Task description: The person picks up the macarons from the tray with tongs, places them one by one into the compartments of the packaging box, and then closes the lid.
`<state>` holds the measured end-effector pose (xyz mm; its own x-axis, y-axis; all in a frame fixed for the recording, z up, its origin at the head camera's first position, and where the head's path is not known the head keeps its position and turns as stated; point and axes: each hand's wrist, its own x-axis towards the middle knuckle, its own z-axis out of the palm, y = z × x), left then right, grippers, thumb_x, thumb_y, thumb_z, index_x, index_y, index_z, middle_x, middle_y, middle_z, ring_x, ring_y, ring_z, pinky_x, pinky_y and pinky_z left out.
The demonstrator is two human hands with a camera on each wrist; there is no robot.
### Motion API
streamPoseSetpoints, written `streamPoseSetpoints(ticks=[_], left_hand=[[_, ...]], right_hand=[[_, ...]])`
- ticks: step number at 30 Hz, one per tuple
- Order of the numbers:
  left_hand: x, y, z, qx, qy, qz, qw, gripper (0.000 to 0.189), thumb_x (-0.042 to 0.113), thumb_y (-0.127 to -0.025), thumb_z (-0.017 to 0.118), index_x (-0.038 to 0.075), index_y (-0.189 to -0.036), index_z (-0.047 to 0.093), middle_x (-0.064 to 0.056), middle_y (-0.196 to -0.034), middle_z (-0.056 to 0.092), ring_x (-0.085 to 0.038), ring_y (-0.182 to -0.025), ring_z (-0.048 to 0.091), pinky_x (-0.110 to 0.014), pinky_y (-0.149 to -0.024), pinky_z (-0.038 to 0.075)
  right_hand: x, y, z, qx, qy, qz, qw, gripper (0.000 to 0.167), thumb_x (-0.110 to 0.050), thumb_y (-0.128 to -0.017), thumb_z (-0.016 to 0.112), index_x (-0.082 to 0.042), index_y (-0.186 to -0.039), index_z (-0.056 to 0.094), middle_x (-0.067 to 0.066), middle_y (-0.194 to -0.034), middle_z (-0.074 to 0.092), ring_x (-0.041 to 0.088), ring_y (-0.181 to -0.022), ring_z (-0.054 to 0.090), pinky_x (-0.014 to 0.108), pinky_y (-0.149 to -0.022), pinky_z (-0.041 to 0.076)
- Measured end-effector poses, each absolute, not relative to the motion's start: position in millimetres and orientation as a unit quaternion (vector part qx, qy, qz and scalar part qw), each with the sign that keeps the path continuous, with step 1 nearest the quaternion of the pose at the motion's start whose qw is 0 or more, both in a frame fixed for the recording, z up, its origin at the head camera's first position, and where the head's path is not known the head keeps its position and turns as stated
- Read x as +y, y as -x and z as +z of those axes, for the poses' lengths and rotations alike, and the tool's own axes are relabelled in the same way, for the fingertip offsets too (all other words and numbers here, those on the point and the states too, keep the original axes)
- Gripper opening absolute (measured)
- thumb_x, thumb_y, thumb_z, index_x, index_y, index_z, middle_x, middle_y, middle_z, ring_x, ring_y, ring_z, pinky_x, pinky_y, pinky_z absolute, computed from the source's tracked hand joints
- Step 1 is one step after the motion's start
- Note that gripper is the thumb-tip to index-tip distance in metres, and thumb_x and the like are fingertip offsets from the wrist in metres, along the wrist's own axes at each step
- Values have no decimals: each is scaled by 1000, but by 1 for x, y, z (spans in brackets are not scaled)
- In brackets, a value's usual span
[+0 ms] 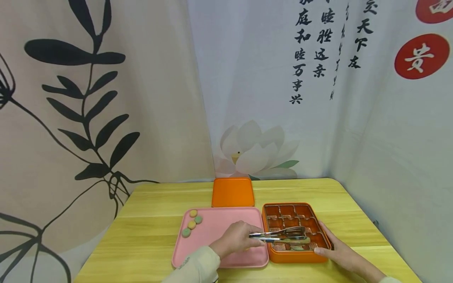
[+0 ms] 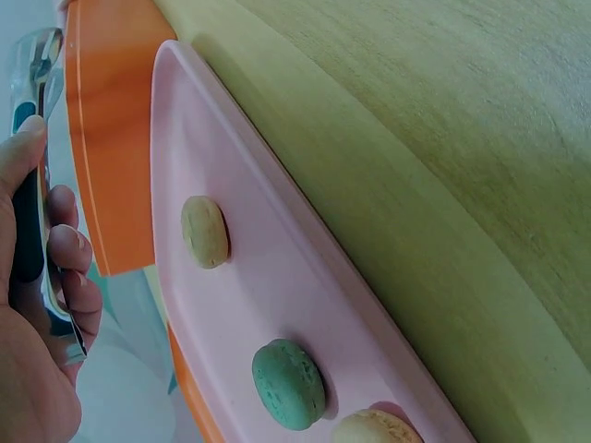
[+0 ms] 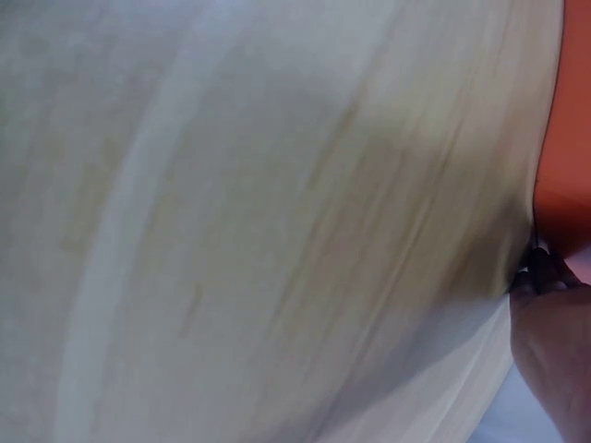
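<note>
My left hand [image 1: 238, 238] grips a pair of metal tongs [image 1: 260, 235], fingers curled round the handles. The ends of the tongs reach over the near compartments of an orange divided box [image 1: 295, 257]. A green piece shows under them, inside the box; I cannot tell whether the tongs touch it. My right hand [image 1: 337, 251] holds the box at its right side, thumb at the near right corner. Left of the box lies a pink tray [image 1: 226, 220]. Along its left side sit yellow and green macarons, among them a green macaron [image 2: 289, 384] and a yellow macaron [image 2: 205, 232].
Behind the tray an orange lid [image 1: 232, 192] lies flat on the wooden table [image 1: 152, 228]. A printed curtain [image 1: 170, 98] hangs behind the table and along its right side. The tray's right edge is close against the box.
</note>
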<state>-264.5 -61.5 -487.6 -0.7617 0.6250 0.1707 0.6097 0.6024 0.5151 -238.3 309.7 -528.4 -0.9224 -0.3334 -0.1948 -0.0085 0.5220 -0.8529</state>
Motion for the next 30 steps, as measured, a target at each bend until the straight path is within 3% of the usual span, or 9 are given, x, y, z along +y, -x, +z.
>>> streamPoseSetpoints(ticks=[4,11,24,30], left_hand=[[-64,265,-488,895,-336,294,22,23,34,-85,79,27,-106,78,26,-73,64,4,-53,48,-18,-57,41],[-76,266,-486,895,-321,310,18,21,35,-84,80,27,-103,79,26,-82,68,5,-59,51,-19,-64,43],[-115,270,-487,900,-292,322,7,22,35,-84,80,26,-104,77,23,-73,61,0,-57,45,-20,-56,39],[-140,266,-485,898,-255,358,26,20,33,-85,79,28,-104,77,18,-73,63,-2,-56,47,-21,-51,38]], right_hand=[[309,239,-529,856,97,-479,171,89,-28,-102,57,-9,-158,-9,33,-158,-6,60,-139,3,76,-100,21],[310,240,-529,852,86,-483,182,89,-28,-102,56,-9,-157,-12,35,-157,-6,61,-138,5,75,-99,23],[310,240,-530,858,85,-475,175,91,-29,-102,58,-10,-158,-11,33,-158,-9,60,-138,-1,77,-99,18],[311,240,-529,853,91,-481,180,90,-30,-102,56,-10,-157,-13,32,-158,-11,60,-139,-2,77,-100,16]])
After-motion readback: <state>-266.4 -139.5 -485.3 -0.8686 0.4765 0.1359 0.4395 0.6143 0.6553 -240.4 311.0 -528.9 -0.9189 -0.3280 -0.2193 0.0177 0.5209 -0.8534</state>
